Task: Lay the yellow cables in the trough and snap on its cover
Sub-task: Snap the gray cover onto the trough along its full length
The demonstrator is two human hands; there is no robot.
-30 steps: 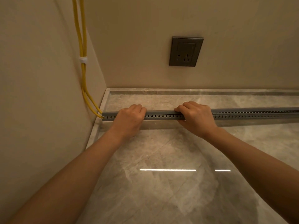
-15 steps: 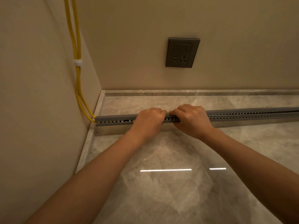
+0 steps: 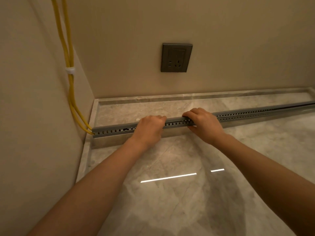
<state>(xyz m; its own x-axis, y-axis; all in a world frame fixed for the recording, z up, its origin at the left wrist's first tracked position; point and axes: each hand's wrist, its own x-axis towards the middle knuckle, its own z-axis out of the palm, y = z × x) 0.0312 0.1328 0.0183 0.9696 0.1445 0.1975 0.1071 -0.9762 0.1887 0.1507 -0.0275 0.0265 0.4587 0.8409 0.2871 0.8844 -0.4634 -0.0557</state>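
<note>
Head view: pressing the cover down onto the trough.
Your left hand [image 3: 150,127] and right hand [image 3: 203,124] each have a grip clenched over the grey trough [image 3: 175,123] on the floor [image 3: 170,193], where the yellow cables [image 3: 69,79] enter its left end. Press straight down, work rightward in short steps; the far right cover [image 3: 272,109] looks unseated.

No legible text, label, brand or number appeared anywhere; the dark wall socket [image 3: 176,57] carried only its pin slots, and the grey trough [image 3: 173,123] bore only a row of perforations, without markings.
</note>
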